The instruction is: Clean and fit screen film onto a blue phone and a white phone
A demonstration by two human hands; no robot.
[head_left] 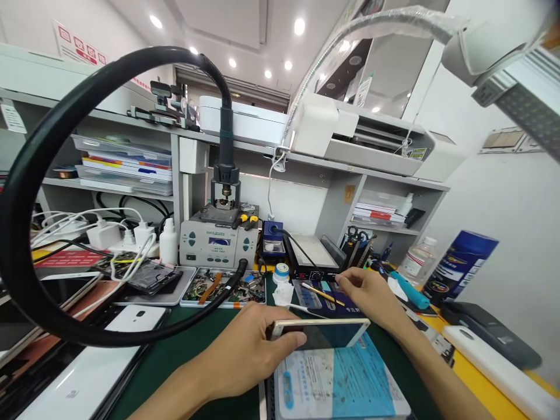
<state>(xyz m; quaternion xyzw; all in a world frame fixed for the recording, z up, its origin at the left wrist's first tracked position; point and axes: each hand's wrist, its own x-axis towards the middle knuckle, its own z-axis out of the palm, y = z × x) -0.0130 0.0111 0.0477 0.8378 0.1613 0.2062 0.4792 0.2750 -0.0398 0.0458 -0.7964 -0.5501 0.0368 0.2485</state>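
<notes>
My left hand (254, 344) is wrapped round one end of a smartphone (335, 333), thumb across its dark screen. It holds the phone on its long edge above a blue-and-white box (332, 379). Farther back, my right hand (365, 289) reaches over a dark blue case (350, 310), its thumb and forefinger close together. What lies between those fingertips, if anything, is too small to make out. Near them are a gold-coloured pen-like tool (322, 294) and the black front of a flat heating plate (310, 256).
A hot-air station (219, 244) stands behind a tray of circuit boards (231, 289); its thick black hose (26, 280) loops across the left. White phones (96, 361) lie left. A blue can (461, 265), a bottle (417, 259) and a turquoise tool (409, 290) stand or lie right.
</notes>
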